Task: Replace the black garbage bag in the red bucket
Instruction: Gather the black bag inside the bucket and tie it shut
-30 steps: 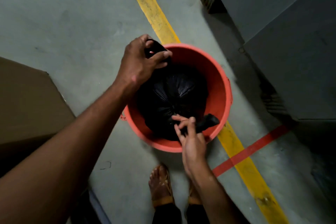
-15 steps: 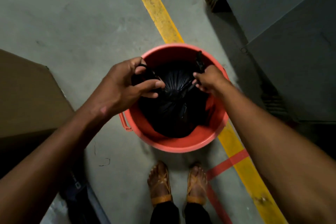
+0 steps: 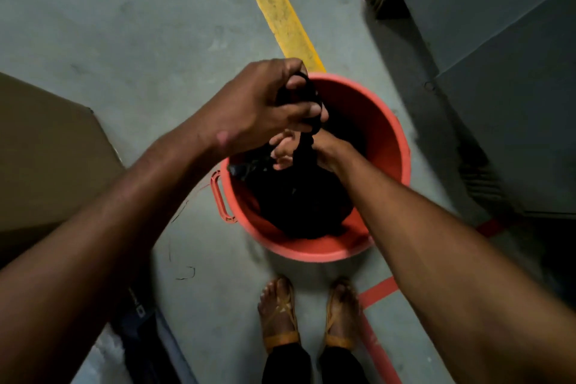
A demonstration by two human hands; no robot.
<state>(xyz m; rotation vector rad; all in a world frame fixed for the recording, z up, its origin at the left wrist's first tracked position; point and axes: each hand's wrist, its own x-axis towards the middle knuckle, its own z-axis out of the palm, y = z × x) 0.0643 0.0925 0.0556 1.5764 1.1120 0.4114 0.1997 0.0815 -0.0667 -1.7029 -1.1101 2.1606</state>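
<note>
Head view: black garbage bag (image 3: 299, 206) sits inside red bucket (image 3: 386, 140) on concrete floor (image 3: 124, 25). Left hand (image 3: 261, 109) fisted around gathered bag neck, above bucket rim. Right hand (image 3: 314, 150) just below, fingers wrapped around same twisted neck. Sandalled feet (image 3: 308, 312) near bucket.

1. The left hand (image 3: 258, 106) grips the twisted neck of the black garbage bag (image 3: 299, 203) above the red bucket (image 3: 383, 146).
2. The right hand (image 3: 314, 150) clasps the same neck just below.
3. The bag's bulk sits inside the bucket on the concrete floor (image 3: 124, 25).
</note>
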